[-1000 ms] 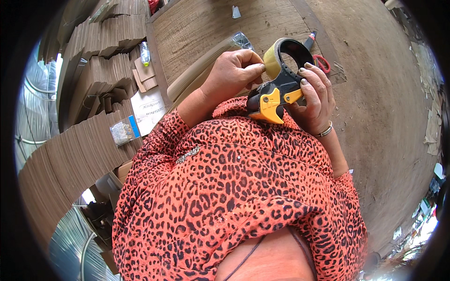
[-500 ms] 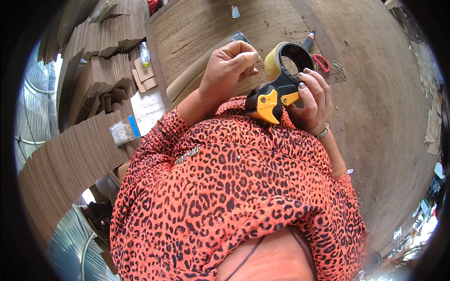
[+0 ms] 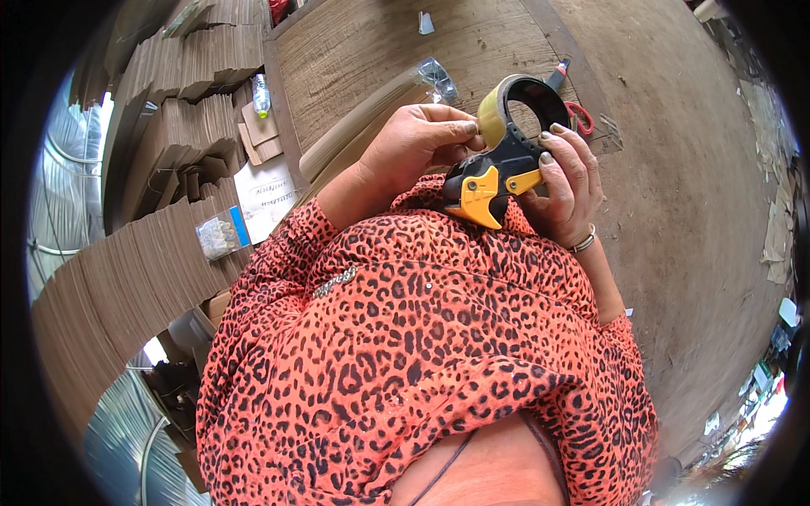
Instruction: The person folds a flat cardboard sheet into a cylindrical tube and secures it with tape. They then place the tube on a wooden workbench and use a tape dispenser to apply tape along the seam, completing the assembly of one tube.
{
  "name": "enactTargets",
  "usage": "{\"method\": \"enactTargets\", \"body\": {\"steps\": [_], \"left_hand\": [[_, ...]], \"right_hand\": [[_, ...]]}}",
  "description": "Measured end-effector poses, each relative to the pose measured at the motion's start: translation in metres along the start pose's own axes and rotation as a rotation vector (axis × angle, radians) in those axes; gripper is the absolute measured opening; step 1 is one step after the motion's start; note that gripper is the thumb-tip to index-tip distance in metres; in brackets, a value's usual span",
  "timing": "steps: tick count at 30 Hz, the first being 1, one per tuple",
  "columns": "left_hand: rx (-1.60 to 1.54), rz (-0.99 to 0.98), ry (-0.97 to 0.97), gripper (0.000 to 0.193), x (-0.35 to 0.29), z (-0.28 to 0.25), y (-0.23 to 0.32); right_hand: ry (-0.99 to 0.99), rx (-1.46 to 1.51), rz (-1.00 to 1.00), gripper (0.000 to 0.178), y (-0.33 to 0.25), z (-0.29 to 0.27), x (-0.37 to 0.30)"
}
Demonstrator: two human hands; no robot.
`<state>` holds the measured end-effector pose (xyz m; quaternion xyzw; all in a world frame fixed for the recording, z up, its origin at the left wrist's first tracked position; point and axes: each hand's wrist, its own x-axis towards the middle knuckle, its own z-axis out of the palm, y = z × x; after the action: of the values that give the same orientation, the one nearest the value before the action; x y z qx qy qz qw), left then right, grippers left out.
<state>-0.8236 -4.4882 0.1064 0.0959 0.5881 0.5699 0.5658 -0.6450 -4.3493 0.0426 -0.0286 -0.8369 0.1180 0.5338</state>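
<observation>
Two hands work a handheld tape dispenser (image 3: 498,173) close to the chest of a person in an orange leopard-print blouse (image 3: 422,354), above a brown wooden desk (image 3: 371,51). The right hand (image 3: 569,181) is wrapped around the black-and-yellow body of the tool, fingers curled over its far side, a ring showing near the wrist end. The left hand (image 3: 418,143) is closed narrow, thumb and fingertips pinched at the edge of the tan tape roll (image 3: 515,105) that sits in the dispenser's upper end. By the look of it, the step in hand is finding or picking up the loose end of the tape at the roll; whether an end has been lifted cannot be told from here. The next move would seem to call for a fine nail-edge pinch and a steady grip from the right hand so the roll does not turn away. Red-handled scissors (image 3: 578,114) lie on the desk just beyond the roll, a clear plastic bag (image 3: 434,78) further along. Stacks of flattened cardboard (image 3: 181,110) stand at the left, a small bottle (image 3: 261,94) among them.
</observation>
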Motion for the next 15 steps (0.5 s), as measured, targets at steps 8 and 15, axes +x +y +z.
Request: {"method": "enactTargets", "body": {"steps": [8,15], "left_hand": [[0.151,0.090,-0.027,0.012,0.004,-0.003,-0.004],[0.172,0.171,0.012,0.011,0.001,0.006,-0.004]], "right_hand": [[-0.058,0.015,-0.044,0.031,0.001,0.000,0.005],[-0.063,0.032,-0.064,0.028,-0.001,-0.002,0.010]]}}
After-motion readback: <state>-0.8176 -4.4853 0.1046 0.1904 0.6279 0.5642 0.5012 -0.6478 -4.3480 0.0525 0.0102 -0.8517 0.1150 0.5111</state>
